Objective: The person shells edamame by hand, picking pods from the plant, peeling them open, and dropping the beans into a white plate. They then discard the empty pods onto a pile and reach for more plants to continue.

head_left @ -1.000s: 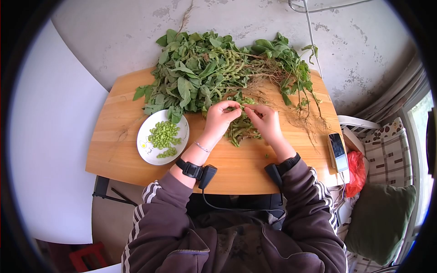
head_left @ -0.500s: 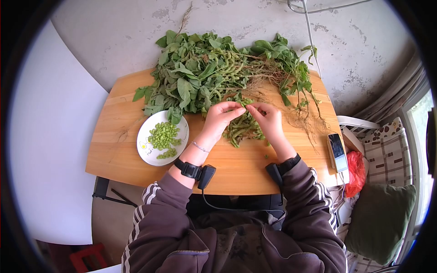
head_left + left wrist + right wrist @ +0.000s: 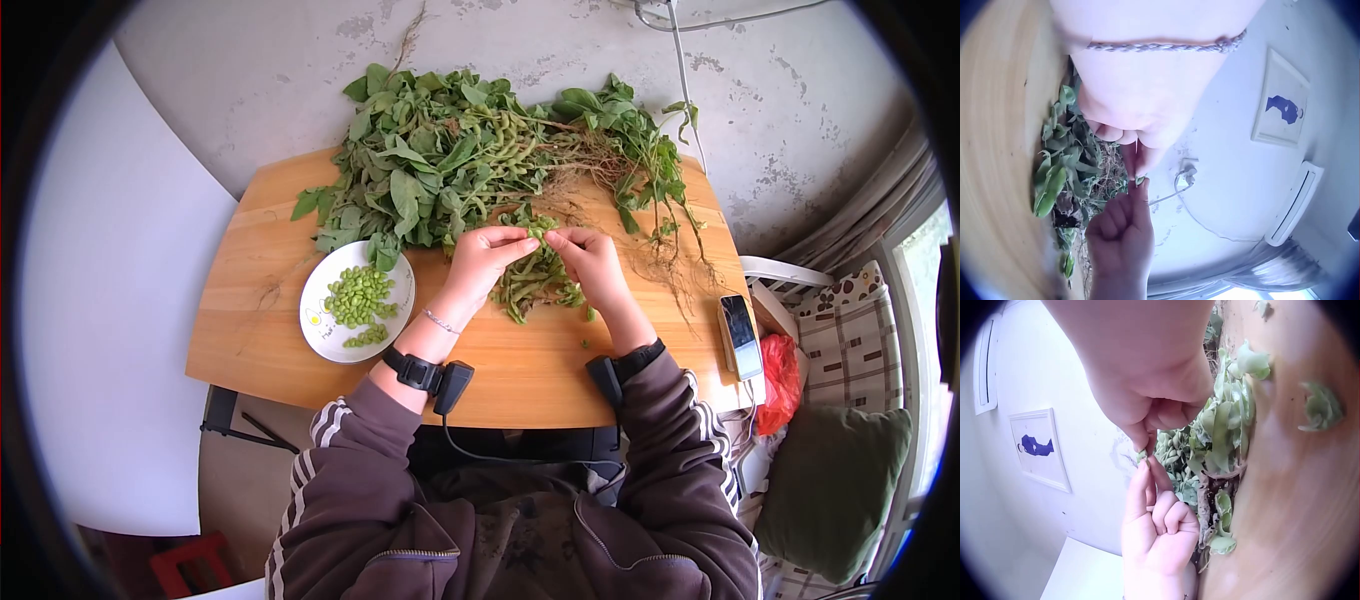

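Beans are heaped on the white plate at eight o'clock from the hands, so plenty's done! Left hand and right hand pinch a small green piece between their fingers. Plenty's left, I'd say: leafy plants at eleven bear unpicked pods.
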Available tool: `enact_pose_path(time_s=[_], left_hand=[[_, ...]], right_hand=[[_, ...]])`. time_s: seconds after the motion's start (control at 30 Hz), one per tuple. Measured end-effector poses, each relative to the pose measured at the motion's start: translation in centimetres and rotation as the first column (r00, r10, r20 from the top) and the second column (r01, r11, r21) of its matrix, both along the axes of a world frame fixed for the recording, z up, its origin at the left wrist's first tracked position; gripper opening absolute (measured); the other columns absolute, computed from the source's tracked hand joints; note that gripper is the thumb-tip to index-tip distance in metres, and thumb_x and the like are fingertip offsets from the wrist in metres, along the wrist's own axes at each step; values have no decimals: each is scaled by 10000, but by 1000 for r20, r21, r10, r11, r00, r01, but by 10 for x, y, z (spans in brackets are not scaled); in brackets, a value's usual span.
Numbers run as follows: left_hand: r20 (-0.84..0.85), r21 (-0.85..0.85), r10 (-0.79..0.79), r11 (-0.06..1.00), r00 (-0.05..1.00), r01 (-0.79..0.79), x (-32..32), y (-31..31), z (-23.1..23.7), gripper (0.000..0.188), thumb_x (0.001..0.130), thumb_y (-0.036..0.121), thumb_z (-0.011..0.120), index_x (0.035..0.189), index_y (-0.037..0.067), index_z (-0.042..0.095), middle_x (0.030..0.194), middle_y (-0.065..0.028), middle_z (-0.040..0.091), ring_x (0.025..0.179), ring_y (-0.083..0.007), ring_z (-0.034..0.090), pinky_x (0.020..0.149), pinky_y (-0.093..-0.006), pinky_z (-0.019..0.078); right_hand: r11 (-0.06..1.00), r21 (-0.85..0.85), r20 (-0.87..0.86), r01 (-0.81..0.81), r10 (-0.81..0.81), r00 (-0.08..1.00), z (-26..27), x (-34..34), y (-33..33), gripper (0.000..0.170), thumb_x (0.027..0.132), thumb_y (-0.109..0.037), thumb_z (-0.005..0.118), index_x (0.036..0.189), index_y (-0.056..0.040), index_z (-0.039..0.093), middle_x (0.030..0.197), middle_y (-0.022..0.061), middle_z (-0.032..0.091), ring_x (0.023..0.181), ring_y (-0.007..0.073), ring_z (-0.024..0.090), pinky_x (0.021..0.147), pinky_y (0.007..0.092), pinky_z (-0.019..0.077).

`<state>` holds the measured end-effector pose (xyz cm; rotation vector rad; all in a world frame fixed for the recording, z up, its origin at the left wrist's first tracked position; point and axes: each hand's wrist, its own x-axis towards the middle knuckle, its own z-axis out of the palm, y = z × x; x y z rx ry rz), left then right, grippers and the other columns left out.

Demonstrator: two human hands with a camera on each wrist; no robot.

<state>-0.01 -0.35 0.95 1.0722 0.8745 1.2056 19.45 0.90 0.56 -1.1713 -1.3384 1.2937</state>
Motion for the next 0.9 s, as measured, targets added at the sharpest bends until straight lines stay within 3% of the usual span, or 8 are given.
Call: enact_pose_path(time_s=[0.07,0.17,0.27,0.37,0.47,0.67,0.77,0.9], left_hand=[[-26,-35,-13,999,1000,12,-2,1,1,290,867,148,783,1090,-21,708,796,50,660,548,16,381,484,-177,255],[27,-56,-27,998,999,29,-5,9,-13,295,877,142,768,1113,-17,690,791,52,645,535,13,368,476,-181,246],[53,-60,-25,998,998,28,-5,7,-9,280,889,133,750,1114,-13,671,803,47,643,532,14,368,474,-185,243],[64,-59,-11,998,998,15,-5,7,-11,248,895,128,742,1090,-7,669,801,49,636,535,17,370,473,-186,240],[51,-62,4,998,999,-1,-5,7,-12,249,893,122,743,1095,-5,669,824,41,648,546,18,387,476,-179,247],[26,-5,34,999,999,-34,-4,8,-13,260,889,118,749,1102,-7,669,873,13,683,581,15,430,493,-166,272],[63,26,36,999,997,-38,-1,6,-11,242,891,113,746,1091,-5,677,886,7,691,583,14,430,498,-167,275],[76,35,-2,999,997,-1,-3,6,-12,241,895,116,742,1097,-3,684,905,10,701,580,22,419,496,-163,269]], right_hand=[[999,-10,-109,-42,41,993,-7,1,3,306,922,-268,751,1039,13,725,598,-57,493,475,34,364,446,230,290],[999,-4,-49,50,-50,998,5,-7,-6,262,900,-243,771,1024,-14,746,605,-66,482,502,31,384,456,228,304],[884,461,208,83,-199,958,4,-9,-8,192,866,-180,784,1009,-54,770,608,-36,525,524,59,446,478,240,358],[694,720,314,-15,-306,899,4,-10,-9,173,834,-121,784,1003,-86,785,643,21,595,564,109,525,522,258,426],[700,713,358,-51,-300,884,4,-10,-8,200,824,-107,782,1022,-83,784,689,67,643,581,158,573,557,282,469],[795,607,281,0,-214,936,-3,-15,-7,220,839,-134,788,1050,-72,779,734,68,686,619,132,598,583,286,482],[897,442,227,27,-141,964,0,-14,-9,243,878,-191,782,1082,-59,773,771,22,710,722,75,605,645,249,489],[955,293,115,47,-84,990,-3,-11,-7,249,894,-197,772,1075,-26,767,725,-33,651,661,40,542,578,214,431]])
